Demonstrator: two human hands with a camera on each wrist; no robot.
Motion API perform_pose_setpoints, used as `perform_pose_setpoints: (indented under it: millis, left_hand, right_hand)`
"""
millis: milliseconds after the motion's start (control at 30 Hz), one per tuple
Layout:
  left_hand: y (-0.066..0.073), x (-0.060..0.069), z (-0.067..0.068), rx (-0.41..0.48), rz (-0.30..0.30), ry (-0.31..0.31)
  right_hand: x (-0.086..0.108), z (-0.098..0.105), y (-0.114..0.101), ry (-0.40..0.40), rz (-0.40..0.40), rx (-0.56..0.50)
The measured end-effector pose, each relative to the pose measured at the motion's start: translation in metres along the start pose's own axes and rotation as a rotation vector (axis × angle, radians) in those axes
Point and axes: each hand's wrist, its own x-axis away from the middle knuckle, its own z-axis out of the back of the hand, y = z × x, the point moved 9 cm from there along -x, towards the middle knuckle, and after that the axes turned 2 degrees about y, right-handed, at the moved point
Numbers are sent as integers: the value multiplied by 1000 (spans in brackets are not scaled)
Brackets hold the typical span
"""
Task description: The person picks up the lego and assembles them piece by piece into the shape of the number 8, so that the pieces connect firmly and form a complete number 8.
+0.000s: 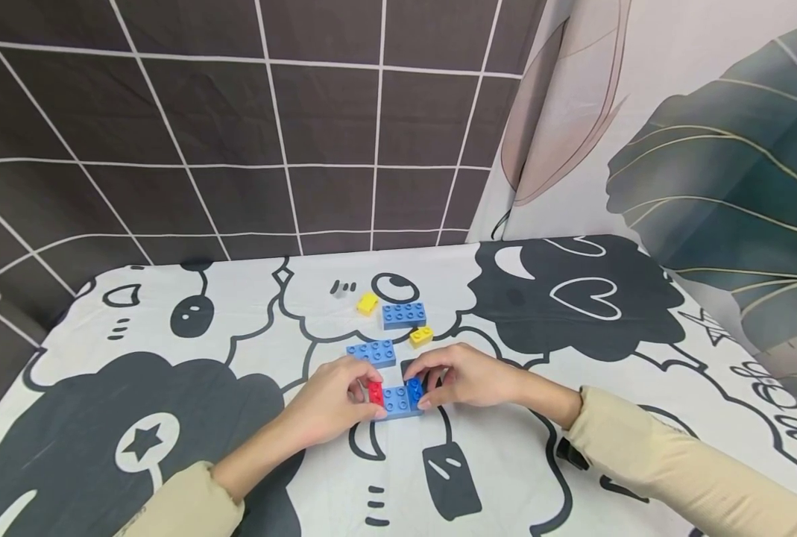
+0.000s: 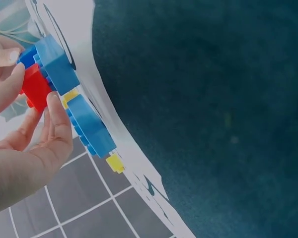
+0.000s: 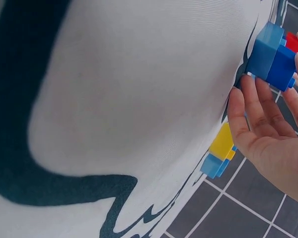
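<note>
A light blue building brick point(image 1: 396, 403) lies on the cloth between both hands. At its left end sits a red brick point(image 1: 375, 392), pinched between thumb and fingers of my left hand point(image 1: 331, 399); the left wrist view shows this red brick point(image 2: 36, 87) against the light blue brick's studs. On the right end is a dark blue brick point(image 1: 414, 391), which my right hand point(image 1: 468, 375) holds between thumb and index finger. In the right wrist view the dark blue brick point(image 3: 282, 69) is on the studded side of the light blue brick point(image 3: 263, 47), its other fingers spread beside it.
Just beyond the hands lies another light blue brick point(image 1: 374, 353), partly behind my left hand. Farther back are a third light blue brick point(image 1: 403, 316) and two yellow bricks, one nearer point(image 1: 421, 336) and one farther point(image 1: 367, 303). A dark checked cloth point(image 1: 237, 134) hangs behind the table.
</note>
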Motion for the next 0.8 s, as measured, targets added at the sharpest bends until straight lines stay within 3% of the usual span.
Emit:
perform_pose_setpoints:
  millis: [800]
  left_hand:
    - [2, -1, 0, 6, -19, -19]
  right_hand:
    - [0, 0, -1, 9, 6, 17]
